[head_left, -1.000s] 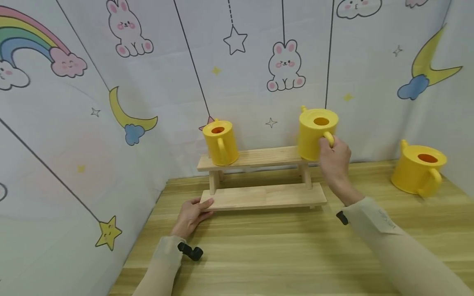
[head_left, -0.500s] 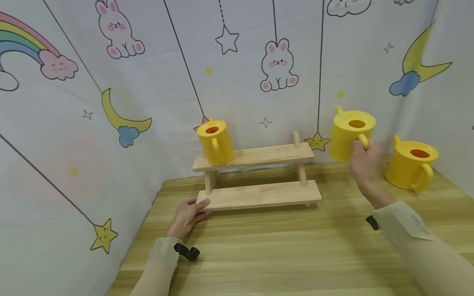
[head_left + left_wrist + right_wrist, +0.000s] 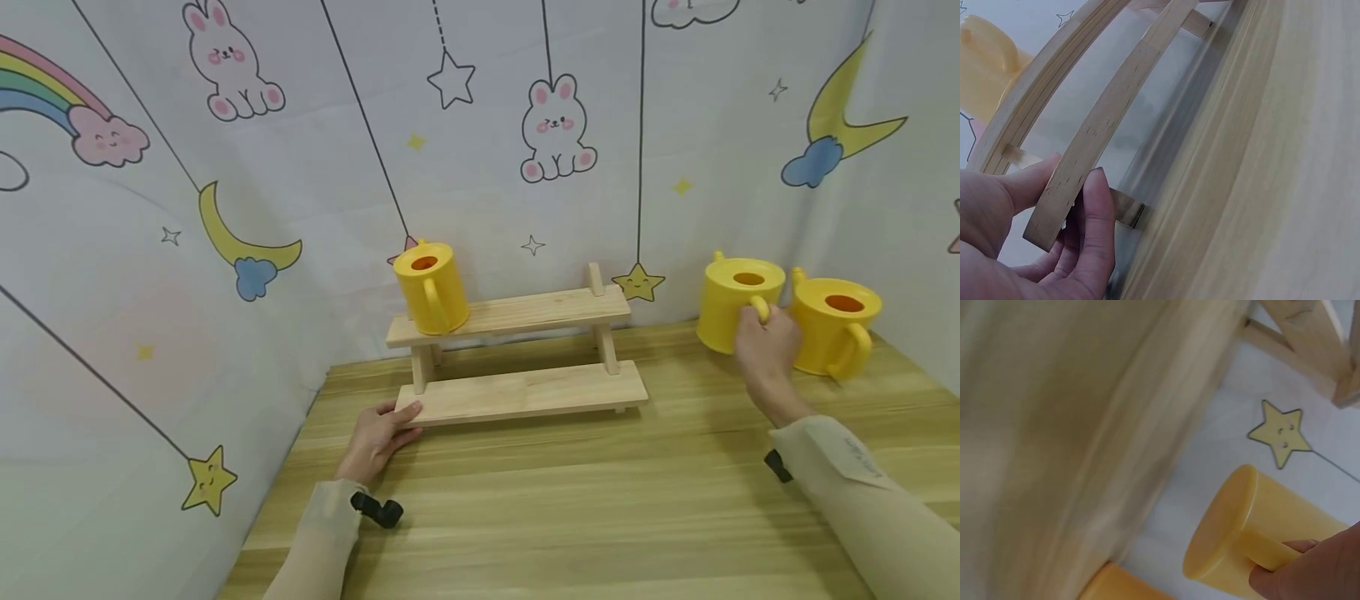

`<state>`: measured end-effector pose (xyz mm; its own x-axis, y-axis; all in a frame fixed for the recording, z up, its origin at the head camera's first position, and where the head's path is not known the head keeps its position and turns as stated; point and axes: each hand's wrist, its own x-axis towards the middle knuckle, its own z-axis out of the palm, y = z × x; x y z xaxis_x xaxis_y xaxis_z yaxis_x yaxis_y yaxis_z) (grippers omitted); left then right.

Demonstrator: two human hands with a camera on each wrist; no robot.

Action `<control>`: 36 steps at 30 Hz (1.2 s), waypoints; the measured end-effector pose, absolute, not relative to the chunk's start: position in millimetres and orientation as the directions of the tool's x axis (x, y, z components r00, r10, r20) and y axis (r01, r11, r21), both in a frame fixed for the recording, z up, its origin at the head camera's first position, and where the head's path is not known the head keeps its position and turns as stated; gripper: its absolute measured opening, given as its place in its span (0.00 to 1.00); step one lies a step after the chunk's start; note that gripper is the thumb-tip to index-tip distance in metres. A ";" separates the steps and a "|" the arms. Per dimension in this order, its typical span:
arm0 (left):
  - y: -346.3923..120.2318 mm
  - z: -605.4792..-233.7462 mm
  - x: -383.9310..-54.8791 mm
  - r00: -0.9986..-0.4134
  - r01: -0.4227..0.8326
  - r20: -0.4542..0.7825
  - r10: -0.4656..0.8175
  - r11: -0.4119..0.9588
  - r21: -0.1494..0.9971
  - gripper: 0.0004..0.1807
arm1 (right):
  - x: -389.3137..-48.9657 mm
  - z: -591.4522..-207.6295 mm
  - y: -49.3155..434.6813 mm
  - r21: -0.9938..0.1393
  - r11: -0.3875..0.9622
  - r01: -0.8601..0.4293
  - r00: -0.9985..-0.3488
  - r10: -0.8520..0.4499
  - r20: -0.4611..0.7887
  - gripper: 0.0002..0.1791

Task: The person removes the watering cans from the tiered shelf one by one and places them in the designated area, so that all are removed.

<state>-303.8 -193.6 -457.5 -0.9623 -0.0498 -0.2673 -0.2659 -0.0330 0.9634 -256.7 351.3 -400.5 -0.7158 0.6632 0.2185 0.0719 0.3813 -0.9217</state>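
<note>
At right in the head view, my right hand grips the handle of a yellow watering can. In the right wrist view, the base of this can shows a gap from the tabletop. My left hand pinches the left end of the two-step wooden shelf's lower board, thumb above and fingers beneath. A second yellow watering can stands at the left of the upper board. The third yellow watering can sits on the table at far right, close beside the right hand.
The wood-grain table reaches back to a pale printed cloth wall with rabbits, stars and moons. Another cloth wall borders the table on the left. A short upright post rises behind the upper board's right end.
My right hand has carried the watering can from the upper board's right end rightward, then lowered it beside the third can. The left hand keeps its hold on the shelf; the view has turned slightly right.
</note>
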 end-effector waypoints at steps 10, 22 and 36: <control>-194.3 -458.2 -304.2 -0.961 -0.269 -0.270 -0.050 -0.032 0.963 0.35 | -257.7 -418.0 368.9 -0.926 0.338 0.166 -0.741 0.663 0.109 0.21; -195.7 -458.8 -303.6 -0.966 -0.257 -0.257 -0.031 -0.014 0.966 0.35 | -258.4 -423.2 376.8 -0.910 0.345 0.229 -0.769 0.637 0.048 0.22; -196.2 -457.7 -302.9 -0.965 -0.260 -0.261 -0.029 -0.023 0.965 0.34 | -250.5 -420.4 385.3 -0.880 0.363 0.306 -0.788 0.616 -0.020 0.22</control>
